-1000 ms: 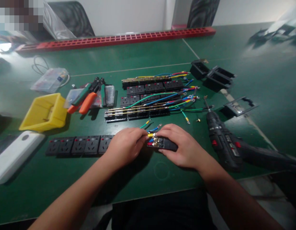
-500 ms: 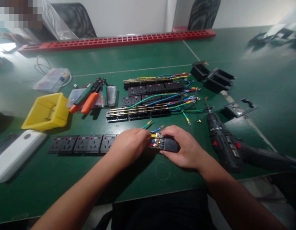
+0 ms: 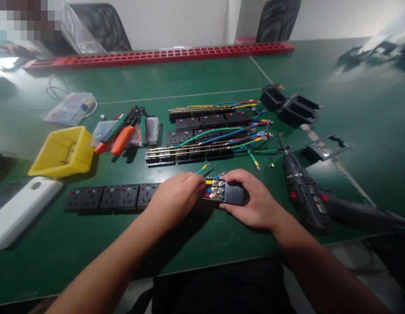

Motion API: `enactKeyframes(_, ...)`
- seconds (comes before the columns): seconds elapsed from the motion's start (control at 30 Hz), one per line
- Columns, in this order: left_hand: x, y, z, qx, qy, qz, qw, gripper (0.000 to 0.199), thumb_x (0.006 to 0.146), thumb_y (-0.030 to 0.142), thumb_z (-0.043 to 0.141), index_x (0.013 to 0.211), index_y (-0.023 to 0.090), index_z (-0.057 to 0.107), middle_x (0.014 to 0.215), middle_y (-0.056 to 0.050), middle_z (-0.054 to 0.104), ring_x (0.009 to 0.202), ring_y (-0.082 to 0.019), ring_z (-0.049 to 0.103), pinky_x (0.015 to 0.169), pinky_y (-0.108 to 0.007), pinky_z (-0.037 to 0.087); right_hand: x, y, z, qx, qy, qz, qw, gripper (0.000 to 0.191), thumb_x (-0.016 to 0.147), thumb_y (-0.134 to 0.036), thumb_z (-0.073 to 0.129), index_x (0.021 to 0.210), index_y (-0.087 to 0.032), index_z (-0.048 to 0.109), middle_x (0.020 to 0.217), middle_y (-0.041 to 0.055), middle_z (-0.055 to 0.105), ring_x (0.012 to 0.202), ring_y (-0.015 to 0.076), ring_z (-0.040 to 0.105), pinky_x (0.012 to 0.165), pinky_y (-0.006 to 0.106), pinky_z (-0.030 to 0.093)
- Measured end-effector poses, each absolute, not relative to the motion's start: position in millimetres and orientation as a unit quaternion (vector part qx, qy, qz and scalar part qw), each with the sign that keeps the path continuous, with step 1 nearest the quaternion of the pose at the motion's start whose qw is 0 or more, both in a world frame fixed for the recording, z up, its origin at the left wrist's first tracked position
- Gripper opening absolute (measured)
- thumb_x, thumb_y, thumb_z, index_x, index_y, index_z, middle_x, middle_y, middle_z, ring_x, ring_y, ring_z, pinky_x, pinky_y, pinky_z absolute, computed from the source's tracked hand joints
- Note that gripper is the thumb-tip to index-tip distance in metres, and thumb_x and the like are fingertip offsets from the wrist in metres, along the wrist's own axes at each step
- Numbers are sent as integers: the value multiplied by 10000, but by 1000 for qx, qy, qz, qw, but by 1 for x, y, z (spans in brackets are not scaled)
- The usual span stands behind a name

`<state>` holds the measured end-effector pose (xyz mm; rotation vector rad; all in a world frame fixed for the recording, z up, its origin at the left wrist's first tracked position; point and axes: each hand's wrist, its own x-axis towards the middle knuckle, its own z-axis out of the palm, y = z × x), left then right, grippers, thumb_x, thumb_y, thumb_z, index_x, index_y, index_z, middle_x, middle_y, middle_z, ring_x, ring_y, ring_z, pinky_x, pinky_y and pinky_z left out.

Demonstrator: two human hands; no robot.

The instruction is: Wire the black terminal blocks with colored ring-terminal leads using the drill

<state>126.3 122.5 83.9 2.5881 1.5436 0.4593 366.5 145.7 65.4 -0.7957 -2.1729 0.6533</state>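
My right hand (image 3: 255, 198) grips a small black terminal block (image 3: 234, 193), fingers at the far edge and thumb at the near edge. Three brass screw terminals face up on its left part. Yellow, blue and red sleeved wire ends (image 3: 208, 190) sit at those screws. My left hand (image 3: 178, 196) is closed in a pinch where these wires enter; its fingertips are partly hidden. Beneath and left of that hand lies a black socket strip (image 3: 117, 197) with red marks. A green wire (image 3: 202, 169) with a ring lug pokes out beyond the left knuckles.
More socket strips (image 3: 189, 152) with brass bars and coloured wires lie ahead. A cordless drill (image 3: 303, 192) rests at right, near black housings (image 3: 299, 109). Crimping pliers (image 3: 120, 133), a yellow bin (image 3: 61, 152) and a white case (image 3: 25, 213) are at left. A red slotted rail (image 3: 163, 54) spans the back.
The terminal block has tilted slightly, so more of its black top and screws show. Both hands keep their hold and have barely shifted.
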Motion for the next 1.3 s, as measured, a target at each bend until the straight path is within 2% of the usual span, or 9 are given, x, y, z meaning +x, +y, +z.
enactKeyframes(0.13, 123, 124, 83, 880, 457, 125, 26, 172, 1007, 246, 468, 980, 176, 623, 836, -37, 681, 733, -161, 624, 652, -269, 469, 367, 145, 66, -295, -853, 245, 355, 568, 735, -223, 797, 1216, -236, 494, 1157, 66, 637, 1062, 221, 630, 940, 407, 546)
enactKeyframes(0.4, 126, 121, 81, 851, 465, 245, 11, 177, 1016, 209, 440, 989, 149, 605, 880, -60, 704, 785, -167, 645, 731, -283, 520, 367, 143, 69, -359, -829, 257, 344, 579, 732, -248, 813, 1221, -239, 503, 1170, 56, 644, 1060, 213, 648, 951, 400, 539)
enactKeyframes(0.63, 122, 124, 83, 881, 445, 156, 34, 128, 994, 228, 503, 967, 175, 617, 818, -25, 678, 709, -173, 628, 645, -281, 490, 368, 142, 67, -345, -831, 261, 349, 581, 726, -240, 820, 1211, -240, 501, 1179, 63, 647, 1065, 227, 647, 947, 418, 532)
enactKeyframes(0.8, 123, 122, 81, 853, 457, 251, 2, 139, 998, 185, 479, 1015, 137, 608, 897, -61, 708, 793, -174, 653, 729, -287, 523, 367, 143, 67, -349, -821, 271, 361, 575, 730, -228, 819, 1200, -259, 491, 1183, 40, 642, 1076, 214, 645, 963, 404, 522)
enactKeyframes(0.97, 125, 123, 83, 885, 440, 149, 13, 120, 983, 233, 522, 951, 171, 620, 791, -25, 683, 672, -181, 633, 598, -276, 481, 368, 143, 66, -345, -833, 266, 341, 586, 707, -231, 832, 1183, -264, 492, 1147, 28, 644, 1031, 210, 642, 914, 388, 533)
enactKeyframes(1.13, 124, 122, 83, 856, 452, 248, -29, 147, 995, 194, 478, 996, 143, 616, 858, -57, 697, 759, -181, 646, 690, -287, 509, 368, 142, 64, -342, -815, 285, 370, 582, 718, -225, 827, 1179, -279, 475, 1175, 21, 634, 1077, 213, 645, 964, 401, 526)
enactKeyframes(1.3, 124, 123, 81, 890, 428, 155, 9, 148, 992, 234, 500, 938, 168, 621, 768, -24, 673, 658, -172, 624, 599, -272, 470, 369, 142, 65, -350, -830, 274, 338, 594, 699, -222, 837, 1176, -279, 488, 1139, 20, 643, 1022, 209, 643, 902, 387, 539)
